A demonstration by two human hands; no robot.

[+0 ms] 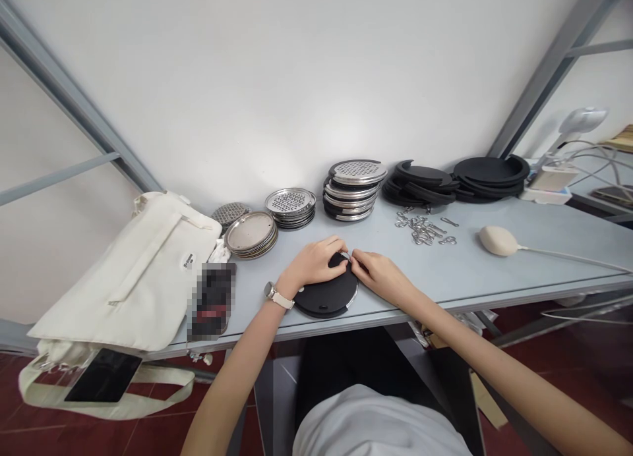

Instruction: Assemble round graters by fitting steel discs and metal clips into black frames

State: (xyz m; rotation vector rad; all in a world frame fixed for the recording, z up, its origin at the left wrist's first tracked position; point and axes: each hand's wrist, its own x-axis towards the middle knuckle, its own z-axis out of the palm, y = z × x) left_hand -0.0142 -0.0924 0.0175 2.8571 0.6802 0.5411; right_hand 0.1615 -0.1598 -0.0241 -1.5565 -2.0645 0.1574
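One left hand [311, 261] and one right hand [380, 275] are holding one round black disc [324, 294], while two shiny round steel grater stacks [355, 189] are standing behind

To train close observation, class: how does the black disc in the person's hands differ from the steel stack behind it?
The black disc is matte and dark, while the steel stack is shiny with a perforated top. The disc is single, held flat by the left hand and right hand; the stack is many pieces, untouched. Both are round.
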